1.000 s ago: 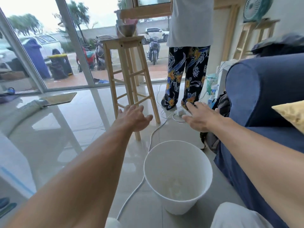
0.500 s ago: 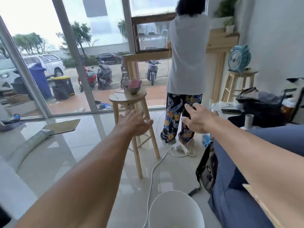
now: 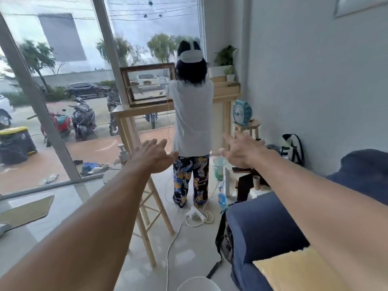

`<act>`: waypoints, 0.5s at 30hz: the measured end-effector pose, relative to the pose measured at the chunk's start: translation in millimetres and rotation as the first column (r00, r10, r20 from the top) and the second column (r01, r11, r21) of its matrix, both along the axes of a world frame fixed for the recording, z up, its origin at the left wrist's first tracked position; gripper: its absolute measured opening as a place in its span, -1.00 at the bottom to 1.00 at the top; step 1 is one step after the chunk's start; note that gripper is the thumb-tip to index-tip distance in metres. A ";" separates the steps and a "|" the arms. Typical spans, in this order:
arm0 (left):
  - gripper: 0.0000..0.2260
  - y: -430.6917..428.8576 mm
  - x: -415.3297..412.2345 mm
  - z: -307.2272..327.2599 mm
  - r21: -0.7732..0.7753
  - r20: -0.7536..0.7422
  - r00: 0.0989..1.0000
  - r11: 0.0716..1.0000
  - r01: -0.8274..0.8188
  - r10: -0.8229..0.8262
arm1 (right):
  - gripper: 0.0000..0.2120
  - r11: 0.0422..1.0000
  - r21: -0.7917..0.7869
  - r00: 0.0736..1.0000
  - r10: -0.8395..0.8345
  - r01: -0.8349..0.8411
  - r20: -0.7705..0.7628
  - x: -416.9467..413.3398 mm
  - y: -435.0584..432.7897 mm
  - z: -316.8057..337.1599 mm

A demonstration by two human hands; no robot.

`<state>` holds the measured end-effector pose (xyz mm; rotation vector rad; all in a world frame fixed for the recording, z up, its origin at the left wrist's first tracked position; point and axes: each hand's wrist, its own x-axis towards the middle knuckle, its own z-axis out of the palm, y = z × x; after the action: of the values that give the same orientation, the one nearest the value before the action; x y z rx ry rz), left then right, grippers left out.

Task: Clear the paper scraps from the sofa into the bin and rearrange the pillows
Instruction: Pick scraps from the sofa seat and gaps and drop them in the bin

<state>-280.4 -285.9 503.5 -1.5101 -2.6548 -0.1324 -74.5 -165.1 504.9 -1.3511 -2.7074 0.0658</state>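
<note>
Glass wall (image 3: 52, 101) fills the far side, well L of the L hand (image 3: 154, 158), w/ a tan mat (image 3: 27, 211) on the tiles below and L of that forearm. L hand is stretched fwd, palm down, fingers straight and loosely spread, nothing in it. Right under it stands a wood stool (image 3: 160, 206), seat mostly hidden by the wrist, legs showing below the forearm. White cable (image 3: 168, 259) runs along the floor btwn the two arms, from the bottom edge up to a power strip (image 3: 196, 215) below and btwn the hands. Bin (image 3: 198, 285): only its white rim shows, at the bottom edge btwn the forearms, nearer the viewer than both hands, just beside the cable; inside can't be seen. Beyond and btwn the hands a person (image 3: 192, 122) in a white top and patterned trousers stands w/ back turned, facing a wood counter (image 3: 138, 109). R hand (image 3: 243, 151) is also reached fwd, about level w/ the L, palm down, fingers straight and apart, holding nothing; a bit blurred. Above it, a blue fan (image 3: 242, 112) on a small wood stand (image 3: 249, 126). Under the R forearm a black bag (image 3: 225, 242) rests against the sofa (image 3: 262, 227) end. Sofa is blue, below and R of the R arm. Yellow pillow (image 3: 298, 269) lies on its seat, under the R forearm near the elbow, partly covered by the arm.
</note>
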 end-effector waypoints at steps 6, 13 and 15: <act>-0.35 17.7 54.6 20.7 0.026 -0.011 0.975 0.975 0.220 -0.220 | -0.38 0.975 0.021 0.974 -0.222 0.223 -0.041 80.8 -27.5 29.4; -0.36 31.0 145.4 31.0 0.043 0.000 0.876 0.876 0.481 -0.482 | -0.41 0.869 0.041 0.869 -0.491 0.493 -0.053 188.9 -80.4 45.3; -0.38 36.9 180.0 33.5 0.062 0.010 0.832 0.831 0.553 -0.555 | -0.41 0.825 0.043 0.826 -0.561 0.564 -0.061 225.4 -96.5 47.8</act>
<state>-100.4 -249.0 537.0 -2.2246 -2.1164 -0.2611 150.9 -261.6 552.7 -2.0347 -2.1374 -0.0361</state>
